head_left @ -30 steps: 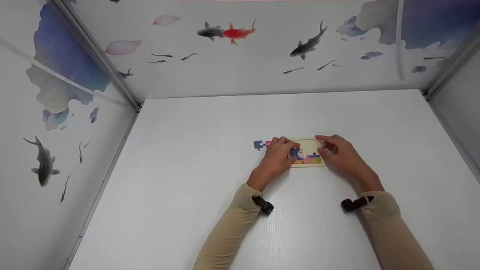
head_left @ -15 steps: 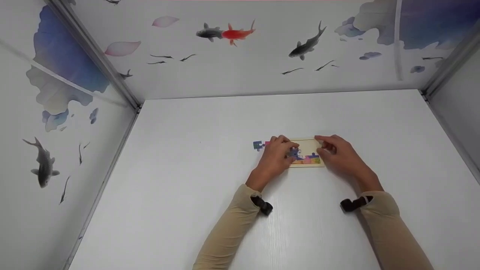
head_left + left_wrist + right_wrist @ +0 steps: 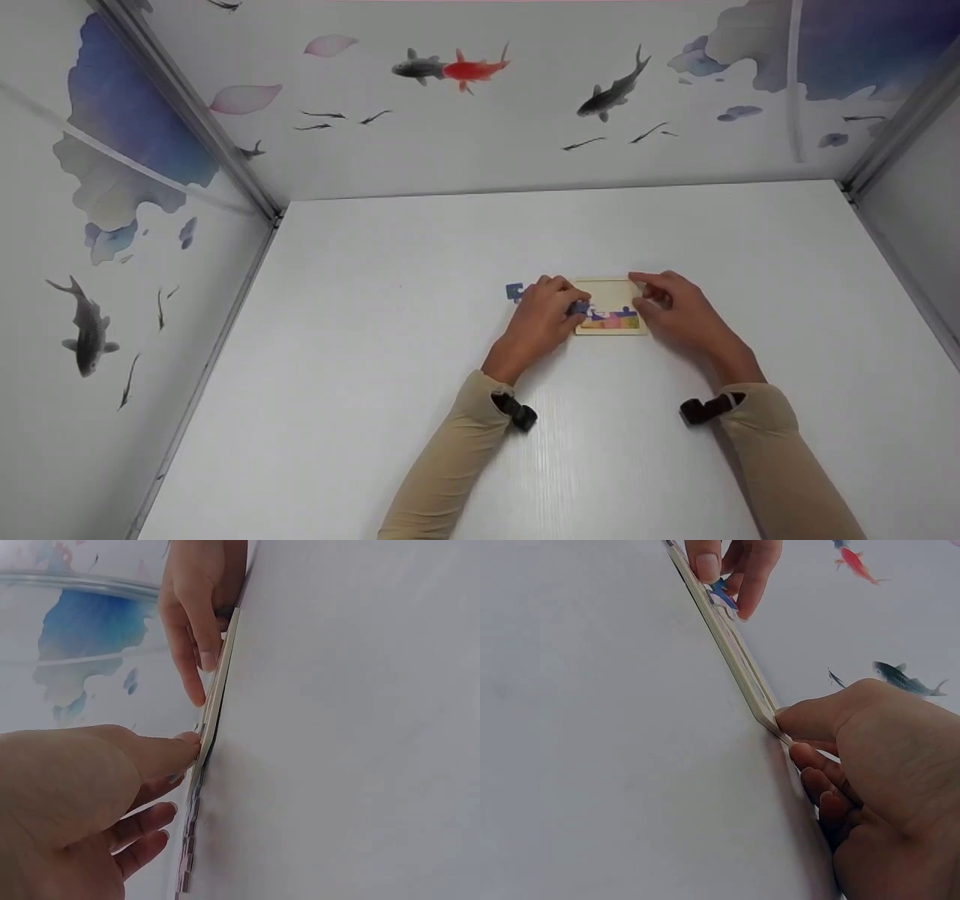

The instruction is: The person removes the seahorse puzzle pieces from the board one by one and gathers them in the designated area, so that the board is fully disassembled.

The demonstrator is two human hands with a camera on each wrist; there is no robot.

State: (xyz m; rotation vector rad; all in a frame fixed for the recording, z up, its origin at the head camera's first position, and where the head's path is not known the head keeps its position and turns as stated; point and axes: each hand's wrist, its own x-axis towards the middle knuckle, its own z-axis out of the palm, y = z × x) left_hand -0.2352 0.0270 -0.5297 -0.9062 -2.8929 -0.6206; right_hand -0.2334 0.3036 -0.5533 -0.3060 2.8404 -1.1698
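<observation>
A shallow, light wooden puzzle tray [image 3: 609,291] lies on the white table, with joined colourful pieces [image 3: 616,321] along its near side and bare wood on its far side. My left hand [image 3: 536,319] pinches a blue puzzle piece [image 3: 577,308] between thumb and fingers at the tray's left edge. The right wrist view shows this blue piece [image 3: 721,596] tilted above the tray. At the opposite edge, my right hand [image 3: 679,306] holds the tray's right side, its thumb [image 3: 810,716] against the rim. Part of the tray's left end is hidden by my left hand.
A loose blue puzzle piece [image 3: 514,291] lies just left of my left hand. More piece edges [image 3: 187,855] show beyond the tray in the left wrist view. Printed walls [image 3: 480,135] enclose the table at the back and sides.
My left hand has drawn slightly left with the blue piece, from over the tray to its left edge. It now covers the pink piece seen earlier. My right hand stays in place.
</observation>
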